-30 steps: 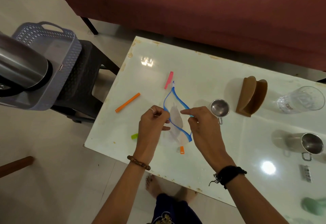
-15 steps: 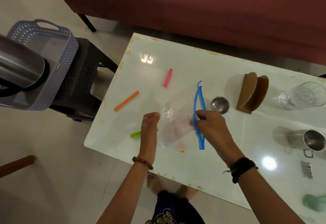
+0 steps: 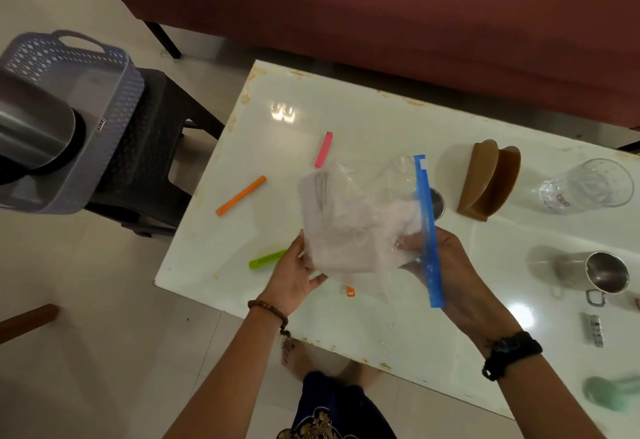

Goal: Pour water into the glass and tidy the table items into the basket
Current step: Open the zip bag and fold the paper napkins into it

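Observation:
Both my hands hold a clear zip bag point(image 3: 353, 224) with a blue seal strip point(image 3: 428, 231) just above the white table point(image 3: 363, 120). My left hand point(image 3: 294, 279) grips the bag's lower left corner. The bag's right side, at the blue strip, is held by my right hand point(image 3: 453, 265). The bag is crumpled and its bottom points left. The empty glass point(image 3: 585, 186) stands at the far right. A grey basket point(image 3: 104, 99) sits on a dark stool point(image 3: 149, 161) left of the table, with a steel flask point(image 3: 31, 134) lying in it.
Pink point(image 3: 323, 149), orange point(image 3: 240, 195) and green point(image 3: 266, 259) clips lie on the table's left part, a small orange clip point(image 3: 350, 291) under the bag. A small steel cup point(image 3: 438, 203), brown holder point(image 3: 488, 180), steel mug point(image 3: 604, 274) and blister pack point(image 3: 594, 329) are on the right. A red sofa point(image 3: 415, 6) stands behind.
The bag's opening was spread between both hands, then closed flat. The bag now is lifted off the table, its body swung left, my left hand moved to its bottom corner.

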